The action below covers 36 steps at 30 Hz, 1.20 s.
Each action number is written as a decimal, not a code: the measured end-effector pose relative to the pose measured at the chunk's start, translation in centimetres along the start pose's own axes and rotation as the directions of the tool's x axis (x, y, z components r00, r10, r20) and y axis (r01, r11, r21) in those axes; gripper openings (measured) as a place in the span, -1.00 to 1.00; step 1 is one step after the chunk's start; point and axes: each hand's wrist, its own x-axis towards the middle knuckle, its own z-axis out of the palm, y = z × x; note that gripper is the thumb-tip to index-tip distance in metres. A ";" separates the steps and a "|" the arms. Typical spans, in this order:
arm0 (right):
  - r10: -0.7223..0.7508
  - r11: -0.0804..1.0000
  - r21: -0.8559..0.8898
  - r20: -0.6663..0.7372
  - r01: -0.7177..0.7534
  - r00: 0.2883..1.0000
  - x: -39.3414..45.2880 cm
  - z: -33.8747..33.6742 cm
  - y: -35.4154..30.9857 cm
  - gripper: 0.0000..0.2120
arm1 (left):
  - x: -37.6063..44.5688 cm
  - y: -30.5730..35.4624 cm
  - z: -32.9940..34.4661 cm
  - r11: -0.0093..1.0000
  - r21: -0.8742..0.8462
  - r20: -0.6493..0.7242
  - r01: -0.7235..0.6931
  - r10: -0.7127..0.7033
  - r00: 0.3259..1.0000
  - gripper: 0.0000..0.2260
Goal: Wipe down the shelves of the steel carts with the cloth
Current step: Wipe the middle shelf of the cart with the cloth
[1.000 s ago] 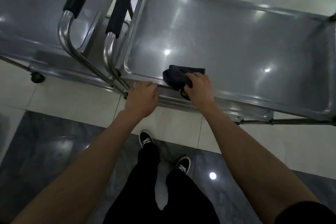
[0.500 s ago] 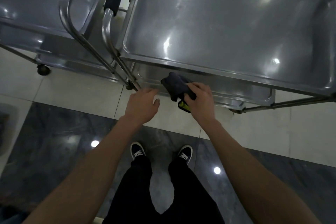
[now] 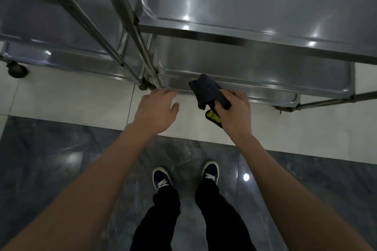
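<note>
Two steel carts stand side by side in front of me. The right cart's top shelf (image 3: 255,2) fills the upper right, with a lower shelf (image 3: 265,61) and the bottom shelf's rim (image 3: 275,92) showing beneath it. My right hand (image 3: 234,116) grips a dark cloth (image 3: 206,91) with a yellow underside, bunched in front of the bottom shelf's front edge. My left hand (image 3: 155,112) hovers with fingers relaxed just before the cart's front left leg (image 3: 140,47), holding nothing.
The left cart (image 3: 51,26) sits close against the right one, its caster (image 3: 16,69) on pale floor tile. Slanted steel handle tubes (image 3: 81,18) cross between the carts. My feet (image 3: 183,175) stand on dark marble tile behind the hands.
My view has dropped and closed in. My right hand brought the cloth down from the top shelf's front edge to the bottom shelf level. My left hand came off the rim and lowered too.
</note>
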 end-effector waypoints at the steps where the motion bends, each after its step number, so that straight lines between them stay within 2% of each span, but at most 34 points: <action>1: -0.007 1.000 0.005 -0.009 0.007 1.000 0.6 1.0 0.5 -0.70 | 0.8 -0.6 0.8 1.000 -0.004 -0.015 -0.004 0.004 1.000 -0.62; 6: -0.081 0.996 0.035 -0.078 0.084 0.994 5.6 6.3 2.7 -0.72 | 6.2 -3.6 4.9 0.999 -0.020 -0.123 -0.037 0.034 0.992 -0.67; 15: -0.213 0.971 0.067 -0.207 0.231 0.955 12.9 11.7 3.7 -0.73 | 14.0 -7.4 9.2 0.988 0.090 -0.301 -0.125 0.147 0.942 -0.63; 19: -0.287 0.957 0.000 -0.185 0.292 0.940 15.7 13.1 4.5 -0.70 | 14.9 -8.5 11.0 0.980 0.164 -0.367 -0.111 0.165 0.915 -0.66; 25: -0.382 0.923 -0.044 -0.197 0.382 0.903 17.7 17.4 4.5 -0.78 | 16.1 -10.9 13.5 0.970 0.242 -0.425 -0.030 0.134 0.895 -0.76; 30: -0.382 0.924 -0.063 -0.241 0.378 0.892 18.4 19.5 3.3 -0.75 | 16.0 -11.2 14.2 0.973 0.230 -0.460 -0.025 0.131 0.878 -0.71; 34: -0.397 0.918 -0.065 -0.191 0.392 0.898 20.0 20.9 1.1 -0.74 | 15.9 -11.2 14.3 0.978 0.209 -0.474 -0.028 0.126 0.871 -0.76; 36: -0.404 0.915 -0.043 -0.109 0.402 0.908 21.0 22.0 0.1 -0.71 | 16.0 -11.3 14.5 0.981 0.193 -0.491 -0.015 0.110 0.864 -0.79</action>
